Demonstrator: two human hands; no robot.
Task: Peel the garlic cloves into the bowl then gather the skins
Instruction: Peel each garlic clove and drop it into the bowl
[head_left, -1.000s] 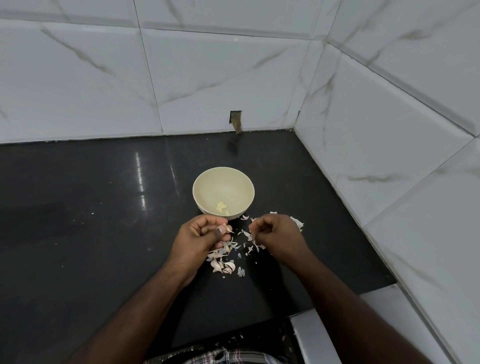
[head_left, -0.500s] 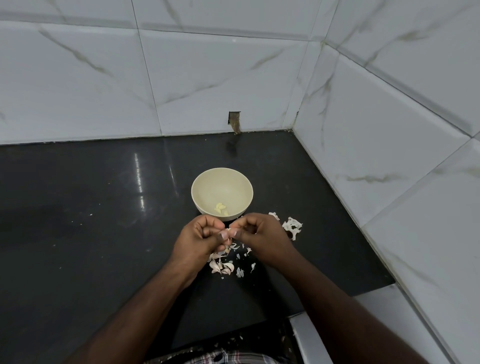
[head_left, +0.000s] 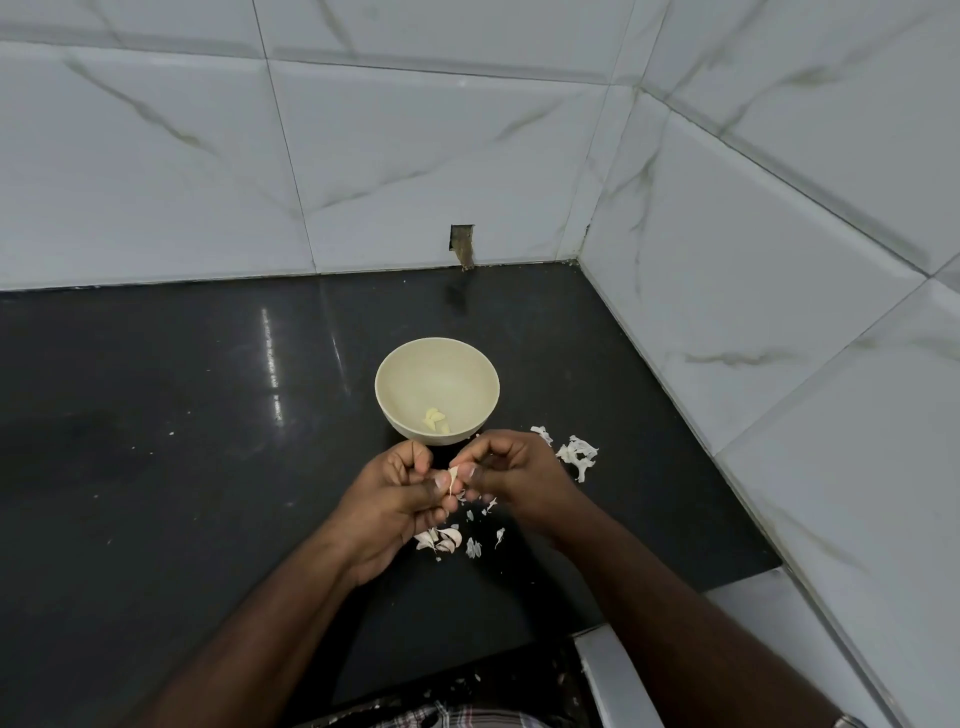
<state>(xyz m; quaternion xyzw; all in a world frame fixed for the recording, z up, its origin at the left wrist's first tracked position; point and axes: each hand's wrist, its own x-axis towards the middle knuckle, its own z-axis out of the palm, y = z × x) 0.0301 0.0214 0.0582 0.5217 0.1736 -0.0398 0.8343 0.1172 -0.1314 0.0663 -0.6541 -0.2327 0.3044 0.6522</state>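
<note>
I pinched one garlic clove (head_left: 453, 477) between my left hand (head_left: 396, 503) and right hand (head_left: 511, 475), fingers curled, mid-frame just below the bowl (head_left: 437, 391). Peeled cloves (head_left: 435, 420) lay inside it. Skins (head_left: 575, 453) sat scattered right of the bowl and under my hands on the black table (head_left: 182, 441).

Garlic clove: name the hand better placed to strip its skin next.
Right, probably. The left hand pinches the garlic clove, while the right hand has fingertips on its skin.

hands (head_left: 395, 499) pinching garlic clove (head_left: 453, 475), bowl (head_left: 410, 364)
</note>
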